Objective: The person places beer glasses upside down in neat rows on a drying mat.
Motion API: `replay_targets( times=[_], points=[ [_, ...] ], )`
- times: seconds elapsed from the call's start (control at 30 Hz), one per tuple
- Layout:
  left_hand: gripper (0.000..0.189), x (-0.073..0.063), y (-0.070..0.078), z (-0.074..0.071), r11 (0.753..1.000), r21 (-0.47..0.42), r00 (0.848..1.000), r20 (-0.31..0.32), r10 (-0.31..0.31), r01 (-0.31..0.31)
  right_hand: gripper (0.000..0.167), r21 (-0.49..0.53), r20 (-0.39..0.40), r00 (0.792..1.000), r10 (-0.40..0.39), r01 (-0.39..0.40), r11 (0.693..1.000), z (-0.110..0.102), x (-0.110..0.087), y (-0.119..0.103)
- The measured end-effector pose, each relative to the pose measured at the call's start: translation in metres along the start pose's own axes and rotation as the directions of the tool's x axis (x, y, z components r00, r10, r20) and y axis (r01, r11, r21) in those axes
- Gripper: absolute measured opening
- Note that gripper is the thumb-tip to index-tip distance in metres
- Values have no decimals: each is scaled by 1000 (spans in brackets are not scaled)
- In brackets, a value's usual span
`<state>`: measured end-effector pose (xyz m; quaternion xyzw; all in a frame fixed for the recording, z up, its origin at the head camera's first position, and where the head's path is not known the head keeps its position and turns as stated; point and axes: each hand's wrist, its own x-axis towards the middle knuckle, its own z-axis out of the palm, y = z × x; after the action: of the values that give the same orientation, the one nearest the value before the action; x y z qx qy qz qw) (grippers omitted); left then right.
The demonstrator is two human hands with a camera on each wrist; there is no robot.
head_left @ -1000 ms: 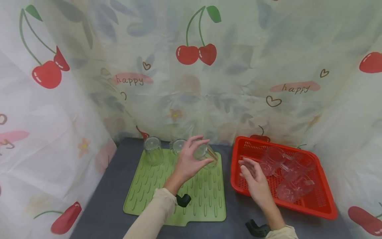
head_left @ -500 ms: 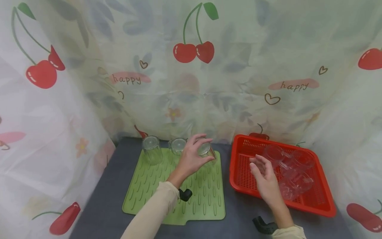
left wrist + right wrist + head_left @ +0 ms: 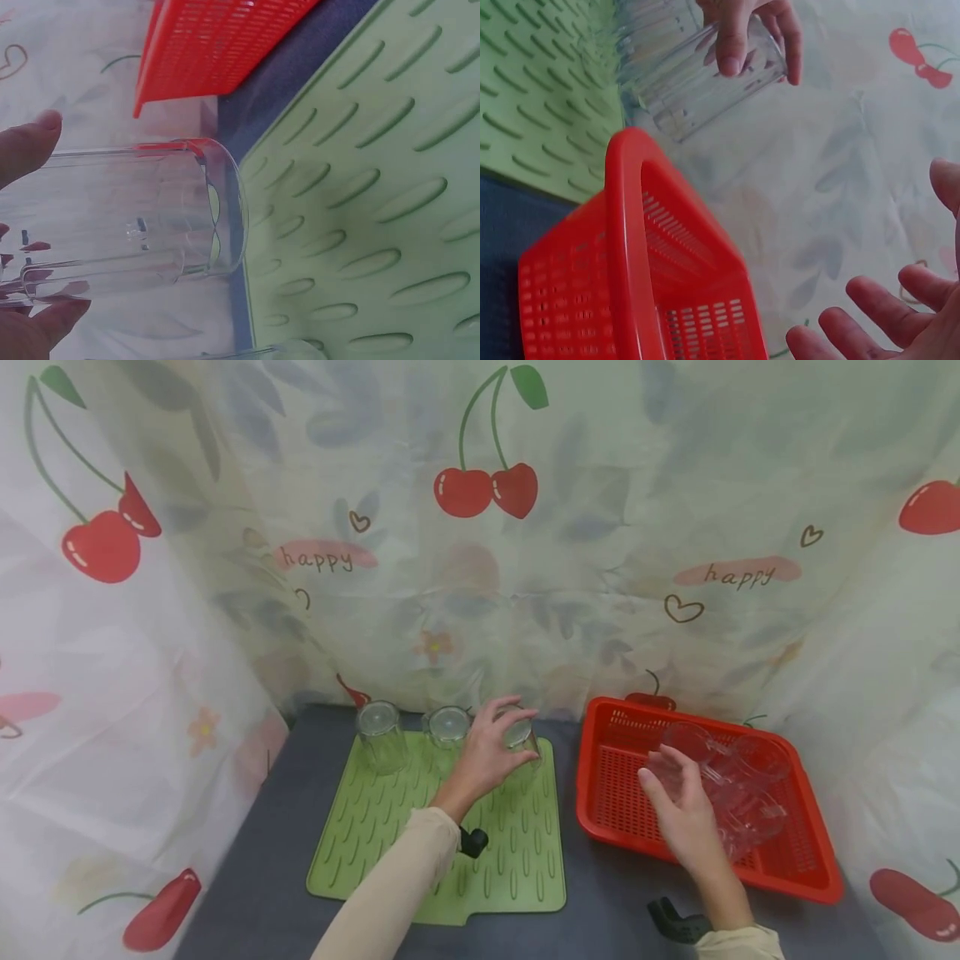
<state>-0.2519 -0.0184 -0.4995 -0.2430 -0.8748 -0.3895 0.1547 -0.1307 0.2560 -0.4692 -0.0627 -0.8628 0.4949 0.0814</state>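
Note:
My left hand (image 3: 489,752) grips a clear glass mug (image 3: 127,202) near its base, thumb on one side and fingers on the other. The mug is upside down over the back right of the green drying mat (image 3: 510,868), its rim right at the mat in the left wrist view. To its left, two more upturned clear glasses, one at the back left (image 3: 384,743) and one in the middle (image 3: 448,727), stand on the mat. Over the red basket (image 3: 821,835), my right hand (image 3: 690,818) is held with fingers spread and loosely bent, nothing in its grasp.
Several clear glass mugs (image 3: 753,814) lie in the basket's right half. Dark grey cloth (image 3: 262,860) covers the table under mat and basket. A printed curtain (image 3: 570,585) encloses the back and sides. A black wrist mount (image 3: 675,920) sits below the right hand.
The mug in my left hand has gone from tilted to more upright over the mat, and that hand has shifted slightly right. My right hand has moved right, farther over the basket.

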Motion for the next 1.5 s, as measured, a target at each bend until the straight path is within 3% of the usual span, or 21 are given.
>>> replay_targets(
  times=[0.27,0.57,0.77,1.27,1.5],
  points=[
    [67,4,-9,7,999,-7,999,38,-35,35,78,-101,-7,1000,-7,6,995,-8,3,7],
    [68,7,-10,17,996,1,995,60,-84,84,80,-250,-17,998,-53,47,967,-20,7,16],
    [67,9,-12,24,994,19,990,81,-113,112,79,-249,-20,999,-49,43,968,-23,7,17],
    [67,9,-18,38,990,39,988,68,-139,137,77,-222,-46,998,-46,35,974,-28,6,20],
    [69,9,-18,45,989,68,984,113,-140,133,76,-230,-58,997,-51,37,973,-28,5,18]
  ],
)
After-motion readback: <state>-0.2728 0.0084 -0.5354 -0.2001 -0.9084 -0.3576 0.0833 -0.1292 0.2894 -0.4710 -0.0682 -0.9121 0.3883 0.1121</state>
